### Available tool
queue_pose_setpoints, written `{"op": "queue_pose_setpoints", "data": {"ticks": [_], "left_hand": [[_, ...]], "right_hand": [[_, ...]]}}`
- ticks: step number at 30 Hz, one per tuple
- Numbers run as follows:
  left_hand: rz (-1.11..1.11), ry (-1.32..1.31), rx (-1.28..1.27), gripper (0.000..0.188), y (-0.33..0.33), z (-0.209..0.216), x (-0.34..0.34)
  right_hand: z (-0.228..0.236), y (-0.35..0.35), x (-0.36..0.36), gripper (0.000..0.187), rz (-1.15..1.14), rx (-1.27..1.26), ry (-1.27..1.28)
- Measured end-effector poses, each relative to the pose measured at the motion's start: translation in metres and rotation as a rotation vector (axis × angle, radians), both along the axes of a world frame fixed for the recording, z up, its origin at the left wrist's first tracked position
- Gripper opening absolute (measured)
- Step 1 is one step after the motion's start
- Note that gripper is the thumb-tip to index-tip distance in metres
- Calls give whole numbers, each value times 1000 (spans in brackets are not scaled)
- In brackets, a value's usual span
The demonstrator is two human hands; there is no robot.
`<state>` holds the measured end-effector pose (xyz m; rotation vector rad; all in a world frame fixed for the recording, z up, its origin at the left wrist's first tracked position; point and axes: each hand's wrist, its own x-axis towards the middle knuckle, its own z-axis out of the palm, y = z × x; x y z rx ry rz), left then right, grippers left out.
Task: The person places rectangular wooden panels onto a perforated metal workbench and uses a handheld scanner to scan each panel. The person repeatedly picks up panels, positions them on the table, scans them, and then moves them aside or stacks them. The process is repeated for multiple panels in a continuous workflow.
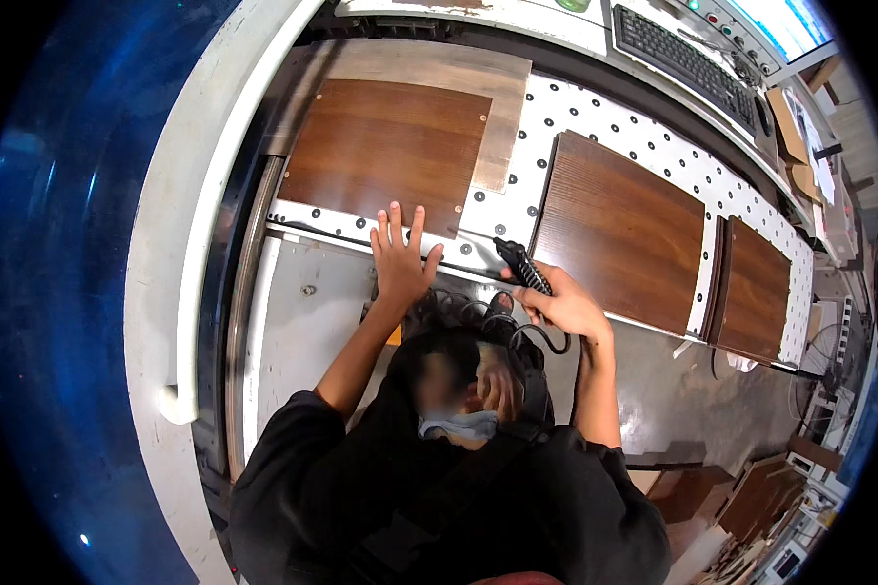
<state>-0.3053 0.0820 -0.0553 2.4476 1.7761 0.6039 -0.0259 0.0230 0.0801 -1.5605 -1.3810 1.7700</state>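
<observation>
My left hand (400,263) is open, its fingers spread over the near edge of a brown wood-grain panel (385,141) with small round holes near its corners. My right hand (568,307) is closed around a black air blow gun (525,268). Its thin nozzle points left, toward the panel's near right corner. From the gun a dark hose curls down below my right hand and back toward my body. The panel lies partly over a greyish-brown board (505,117) on a white table dotted with black studs (502,210).
To the right lie a larger stack of brown panels (619,229) and a smaller stack (756,288). A keyboard (688,68) and a screen (785,24) stand behind the table. A white curved machine frame (180,292) borders the left. More boards (693,492) lean at lower right.
</observation>
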Motion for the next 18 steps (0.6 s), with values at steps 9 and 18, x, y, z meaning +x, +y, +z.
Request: {"op": "queue_pose_setpoints", "data": {"ticks": [9,18], "left_hand": [[-49,-45,8,72,3,6,-1],[-120,-1329,-657,56,-2,84,18]], "right_hand": [[-36,103,-37,45,-421,291,-326],[-8,39,-129,85,115,507,-140]]}}
